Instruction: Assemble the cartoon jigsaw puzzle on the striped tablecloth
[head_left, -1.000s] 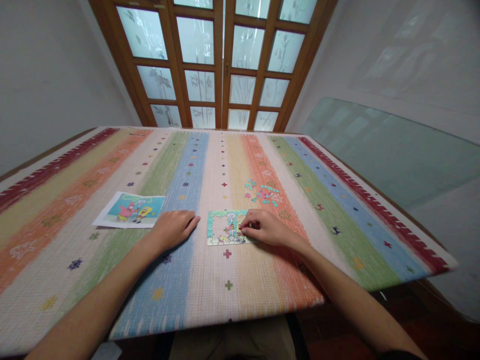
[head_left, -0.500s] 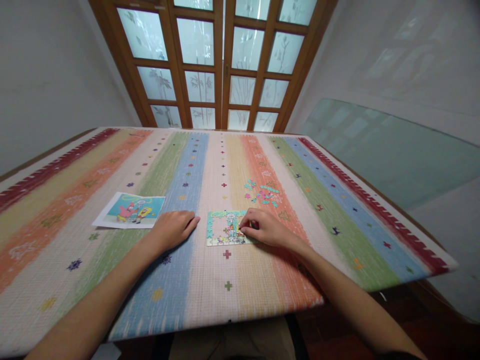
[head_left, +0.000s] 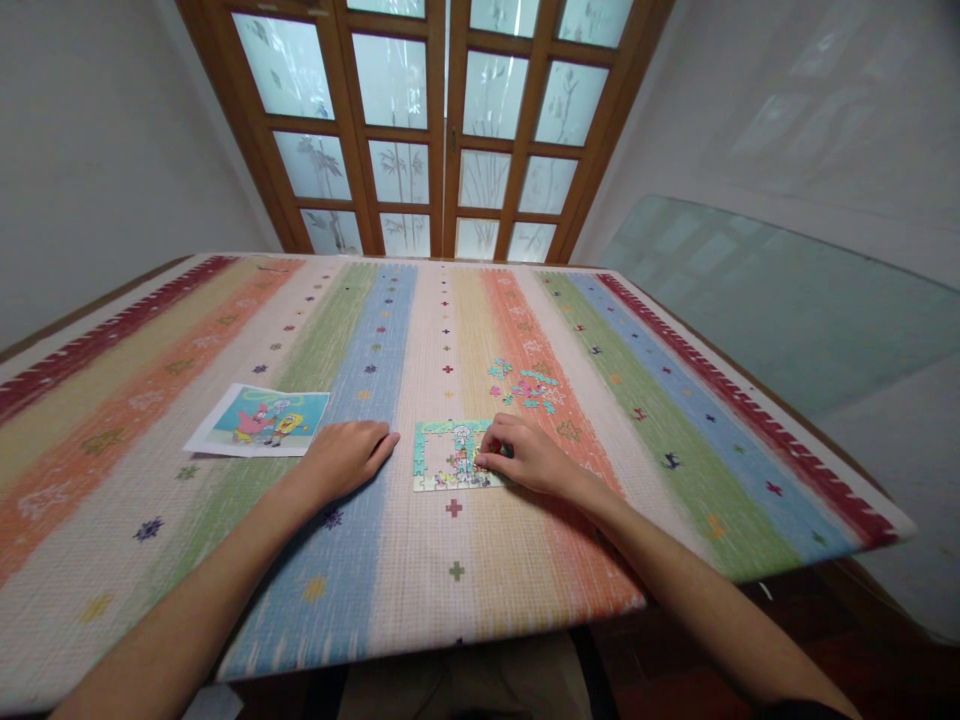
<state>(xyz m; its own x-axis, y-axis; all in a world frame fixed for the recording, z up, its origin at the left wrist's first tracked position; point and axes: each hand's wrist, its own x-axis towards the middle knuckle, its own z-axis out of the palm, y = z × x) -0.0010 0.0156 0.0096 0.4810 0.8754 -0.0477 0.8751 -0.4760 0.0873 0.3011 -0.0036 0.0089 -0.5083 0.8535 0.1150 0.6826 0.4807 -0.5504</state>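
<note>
The right grip [head_left: 529, 455] pinches over the teal-edged rectangular jigsaw [head_left: 430, 482], the left grip [head_left: 349, 458] curls on the striped-cloth counter [head_left: 420, 570], any hold hidden.

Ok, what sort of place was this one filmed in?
Probably a room in a home, though that's a guess: there's a striped tablecloth, glass-paned wooden doors behind it, and a partly assembled cartoon jigsaw on the cloth.

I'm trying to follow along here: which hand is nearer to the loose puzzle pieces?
Right. The right hand is at the puzzle, on the near side of the loose puzzle pieces. The left hand lies farther off, to their left, beside the printed picture.
</note>
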